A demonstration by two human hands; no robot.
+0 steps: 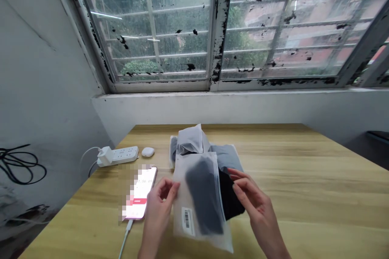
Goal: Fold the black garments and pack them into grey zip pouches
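Note:
In front of me is a frosted plastic bag [179, 198] with a barcode label [187, 221] near its lower left. My left hand [162, 196] pinches the bag's left edge between thumb and finger. A folded black cloth [231, 198] sticks out of the bag's right side, where the opening is; the rest shows dimly through the plastic. My right hand [251, 194] is closed on the cloth's outer edge. Just behind, more frosted bags [190, 135] with dark contents lie piled up, one grey-looking bag [226, 153] reaching to the right.
At the left lie a lit phone [142, 194] on a white charging cable [125, 236], a white earbud case [148, 152] and a power strip [123, 154]. The wooden table [304, 170] meets a wall under the window. A coiled black cable [21, 164] hangs at the far left.

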